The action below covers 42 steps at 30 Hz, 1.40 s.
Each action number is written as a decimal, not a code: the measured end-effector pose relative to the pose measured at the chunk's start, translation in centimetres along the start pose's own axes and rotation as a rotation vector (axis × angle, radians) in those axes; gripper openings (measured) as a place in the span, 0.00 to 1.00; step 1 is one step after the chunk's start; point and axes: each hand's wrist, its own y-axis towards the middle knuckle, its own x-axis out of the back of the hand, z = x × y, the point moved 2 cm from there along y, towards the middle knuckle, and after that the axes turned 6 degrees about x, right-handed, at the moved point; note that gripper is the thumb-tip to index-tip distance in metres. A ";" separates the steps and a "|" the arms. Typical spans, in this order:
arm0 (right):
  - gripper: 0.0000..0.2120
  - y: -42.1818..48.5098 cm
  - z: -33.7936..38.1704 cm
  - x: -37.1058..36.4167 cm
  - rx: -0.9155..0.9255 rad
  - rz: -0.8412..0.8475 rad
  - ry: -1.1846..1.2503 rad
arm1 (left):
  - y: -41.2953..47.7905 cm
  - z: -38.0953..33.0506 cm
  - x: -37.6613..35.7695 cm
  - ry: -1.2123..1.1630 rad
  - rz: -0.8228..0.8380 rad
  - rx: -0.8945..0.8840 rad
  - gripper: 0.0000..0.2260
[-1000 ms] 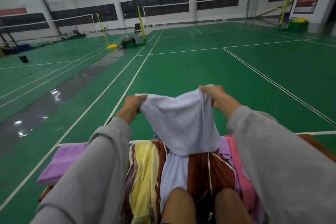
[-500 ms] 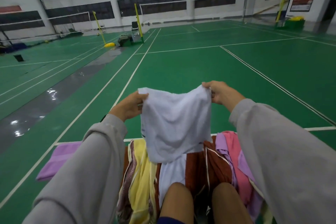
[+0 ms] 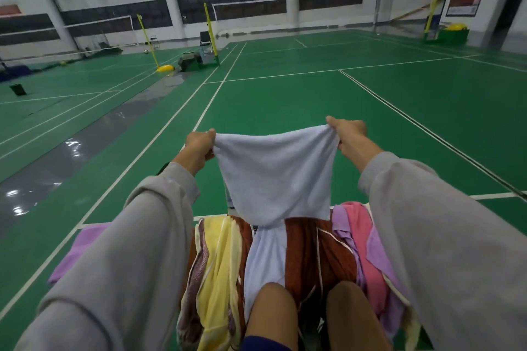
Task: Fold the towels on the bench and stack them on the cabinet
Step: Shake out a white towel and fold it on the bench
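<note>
1 white terry towel held up.
I see L grip + R grip pinching its 2 top corners.

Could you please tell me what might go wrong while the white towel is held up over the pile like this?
The left hand and right hand pinch only the top corners of the white towel, so one could slip free and spoil the fold. Its lower end lies among the yellow towel and rust-brown towel; lifting higher might drag those off onto the floor.
</note>
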 end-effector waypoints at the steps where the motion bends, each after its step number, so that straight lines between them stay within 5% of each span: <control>1: 0.24 0.2 -0.2 0.3 0.015 -0.031 -0.041 | 0.0 -0.2 -0.1 0.020 0.014 -0.027 0.11; 6: 0.20 0.7 -0.1 1.5 0.058 -0.073 -0.261 | -0.3 -0.8 -0.4 0.231 0.089 -0.168 0.11; 10: 0.18 0.6 0.6 2.2 0.202 -0.007 -0.374 | -1.1 -1.1 -0.1 0.455 0.151 -0.338 0.29; 13: 0.11 0.6 1.3 2.8 0.299 0.143 -0.532 | -1.3 -1.7 0.0 0.661 0.200 -0.491 0.21; 17: 0.11 0.7 2.3 3.8 0.390 0.265 -0.810 | -2.2 -2.3 -0.5 0.704 0.380 -0.435 0.16; 21: 0.04 0.2 3.0 4.2 0.511 0.348 -1.183 | -2.2 -2.5 -0.7 1.180 0.229 -0.691 0.06; 28: 0.11 -0.5 3.5 3.7 0.643 0.237 -1.345 | -2.2 -2.6 -0.1 1.199 -0.033 -0.822 0.07; 34: 0.08 -0.4 3.8 3.1 0.627 0.179 -1.209 | -3.0 -2.9 0.3 1.231 -0.072 -0.786 0.11; 39: 0.11 -0.2 2.6 2.0 0.161 0.129 -0.453 | -2.1 -3.1 0.7 0.894 -0.021 -0.691 0.15; 42: 0.10 -0.2 1.9 1.8 0.077 0.107 -0.219 | -2.0 -3.5 1.2 0.683 -0.047 -0.623 0.11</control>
